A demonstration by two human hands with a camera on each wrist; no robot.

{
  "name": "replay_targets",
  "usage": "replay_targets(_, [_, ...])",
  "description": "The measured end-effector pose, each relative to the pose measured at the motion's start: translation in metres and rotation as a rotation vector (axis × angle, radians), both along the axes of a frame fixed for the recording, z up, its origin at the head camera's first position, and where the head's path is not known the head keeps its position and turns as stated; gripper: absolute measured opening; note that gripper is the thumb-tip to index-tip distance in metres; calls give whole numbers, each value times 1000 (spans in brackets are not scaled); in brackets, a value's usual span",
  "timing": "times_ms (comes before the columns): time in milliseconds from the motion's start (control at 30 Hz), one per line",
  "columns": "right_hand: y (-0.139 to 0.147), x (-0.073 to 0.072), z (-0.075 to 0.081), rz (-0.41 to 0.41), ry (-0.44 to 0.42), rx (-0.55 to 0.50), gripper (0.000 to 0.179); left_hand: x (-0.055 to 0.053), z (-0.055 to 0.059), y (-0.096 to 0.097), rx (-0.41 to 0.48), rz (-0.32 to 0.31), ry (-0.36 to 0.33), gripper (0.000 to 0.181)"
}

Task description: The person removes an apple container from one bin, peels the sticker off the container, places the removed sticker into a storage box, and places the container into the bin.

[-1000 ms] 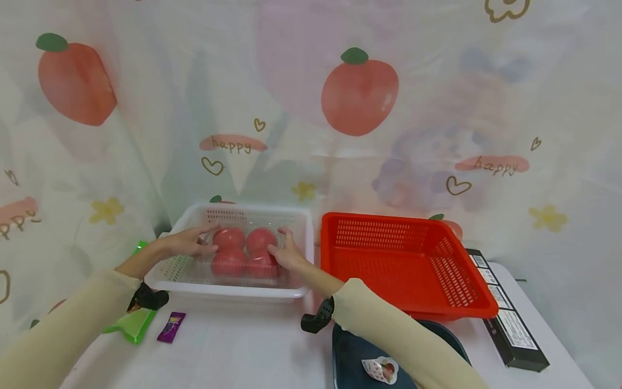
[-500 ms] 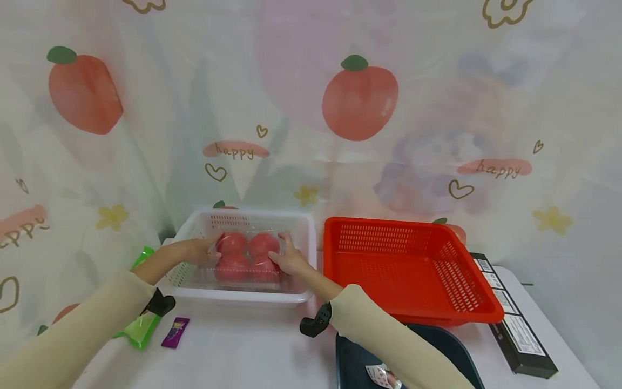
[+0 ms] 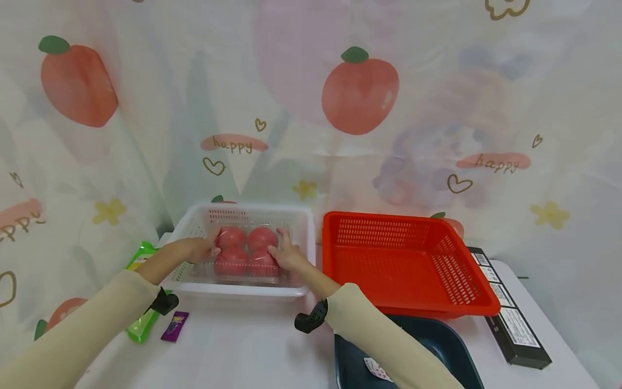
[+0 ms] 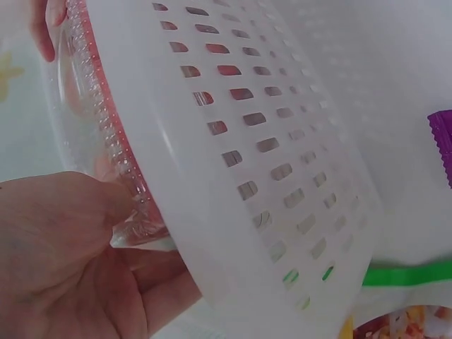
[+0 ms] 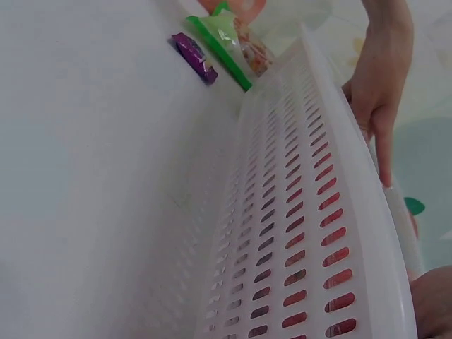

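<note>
A clear plastic box (image 3: 249, 266) with several round red fruits (image 3: 231, 261) inside lies in the white slotted basket (image 3: 238, 290). My left hand (image 3: 199, 249) grips the box's left end; in the left wrist view the thumb of that hand (image 4: 70, 254) lies over the clear corner, with fingers beneath it. At the right end, my right hand (image 3: 290, 256) holds the box between thumb and fingers. In the right wrist view the basket wall (image 5: 296, 212) hides most of the box, and only part of the right hand (image 5: 434, 300) shows.
A red slotted basket (image 3: 389, 292) stands to the right. In front of it is a dark tray (image 3: 447, 346), partly under the right sleeve. A long black box (image 3: 517, 324) lies at far right. A green bag (image 3: 143, 327) and purple packet (image 3: 175, 326) lie front left.
My left hand has shifted from spread fingers over the box's left side to a closer grip on its end. The right hand keeps its place. The head view tilts slightly.
</note>
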State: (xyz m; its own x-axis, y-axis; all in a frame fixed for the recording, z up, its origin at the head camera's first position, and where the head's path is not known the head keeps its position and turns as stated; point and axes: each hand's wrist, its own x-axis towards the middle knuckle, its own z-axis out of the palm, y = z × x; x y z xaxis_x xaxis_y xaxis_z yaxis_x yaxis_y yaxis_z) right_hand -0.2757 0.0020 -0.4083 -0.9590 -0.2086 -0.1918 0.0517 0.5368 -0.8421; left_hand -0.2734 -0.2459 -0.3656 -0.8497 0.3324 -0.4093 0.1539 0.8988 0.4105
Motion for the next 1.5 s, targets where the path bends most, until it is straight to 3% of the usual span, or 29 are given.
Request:
replay_targets(500, [-4,-3,-1,-5,32,17,58,-1,4,4,-16,69,-35,76])
replay_targets(633, [-4,-2,0,-28,47,12,57,-3,4,6,-42,59,-9,77])
replay_targets(800, [-5,-1,-1,-12,68,17,56,-3,4,9,-91,106,27,77])
replay_targets(933, [-5,0,-5,-4,113,80,56,-4,4,12,-163,95,115,65])
replay_targets(1133, [-5,9,-2,25,328,267,49,0,4,15,-187,44,219,46])
replay_targets(1333, [17,3,21,205,492,390,45,6,0,17,-170,-38,511,43])
replay_targets(1500, [43,8,47,321,583,485,48,11,9,14,-65,-41,662,59])
